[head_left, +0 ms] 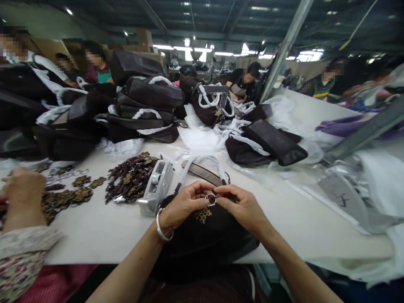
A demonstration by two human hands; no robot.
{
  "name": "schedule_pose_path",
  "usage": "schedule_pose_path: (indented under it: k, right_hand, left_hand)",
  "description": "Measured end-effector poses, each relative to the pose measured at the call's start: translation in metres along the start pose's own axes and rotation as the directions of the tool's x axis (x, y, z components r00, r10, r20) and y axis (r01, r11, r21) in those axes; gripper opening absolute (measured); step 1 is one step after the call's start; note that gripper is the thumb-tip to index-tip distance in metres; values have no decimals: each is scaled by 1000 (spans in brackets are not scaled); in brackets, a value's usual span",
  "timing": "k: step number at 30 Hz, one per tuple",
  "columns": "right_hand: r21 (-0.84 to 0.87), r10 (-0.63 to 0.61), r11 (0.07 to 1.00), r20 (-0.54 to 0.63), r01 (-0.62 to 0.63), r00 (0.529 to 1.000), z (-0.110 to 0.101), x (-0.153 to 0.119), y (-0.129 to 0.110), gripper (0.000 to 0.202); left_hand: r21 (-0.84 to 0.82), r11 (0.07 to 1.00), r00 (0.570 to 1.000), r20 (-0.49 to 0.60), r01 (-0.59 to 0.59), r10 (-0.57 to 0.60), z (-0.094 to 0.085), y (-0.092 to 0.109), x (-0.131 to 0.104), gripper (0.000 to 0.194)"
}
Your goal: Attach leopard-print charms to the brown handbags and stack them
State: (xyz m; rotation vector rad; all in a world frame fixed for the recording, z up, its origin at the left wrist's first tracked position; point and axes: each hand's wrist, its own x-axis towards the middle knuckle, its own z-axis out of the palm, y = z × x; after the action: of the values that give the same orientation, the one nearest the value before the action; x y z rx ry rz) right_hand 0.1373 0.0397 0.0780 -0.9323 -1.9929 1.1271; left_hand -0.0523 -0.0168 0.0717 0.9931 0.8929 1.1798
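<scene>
Over a dark brown handbag [217,240] at the table's front edge, both hands meet around a silver metal ring [211,199]. My left hand [186,202], with a silver bangle on its wrist, pinches the ring's left side. A flower-shaped bronze charm [203,215] dangles just beneath those fingers. My right hand [243,206] is closed on the ring's right side with thumb and forefinger. The bag's handles, wrapped in white, and a taupe strap [202,173] rise behind the hands.
A grey tape dispenser [156,187] stands left of the bag beside a heap of beaded charms [129,179]. A co-worker's hand [23,189] is at far left near more charms. Stacked dark bags [145,105] line the back; a metal post [284,50] rises at right.
</scene>
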Motion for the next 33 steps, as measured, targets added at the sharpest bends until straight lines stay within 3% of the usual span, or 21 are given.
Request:
schedule_pose_path:
  k: [5,11,20,26,30,33]
  right_hand:
    - [99,147,983,47,-151,988,1,-11,18,19]
    - [144,187,970,76,-196,980,8,-11,18,23]
    - [247,294,915,138,-320,946,8,-15,24,26]
    - [203,311,906,276,-372,909,7,-10,17,26]
    - [154,314,918,285,-367,906,10,-10,17,24]
    - [157,320,924,187,-350,929,15,-11,20,26]
  left_hand:
    - [68,998,998,-70,9,-4,-1,-16,-5,40]
    - [47,999,990,-138,2,4,-4,-30,-9,42]
    - [86,996,990,-138,-17,29,-6,-33,-10,37]
    - [226,973,980,-182,-42,85,-5,-36,-11,31]
    - [437,894,944,-244,-100,224,-2,-34,-12,27]
    - [574,810,862,-343,-122,373,0,-32,-14,15]
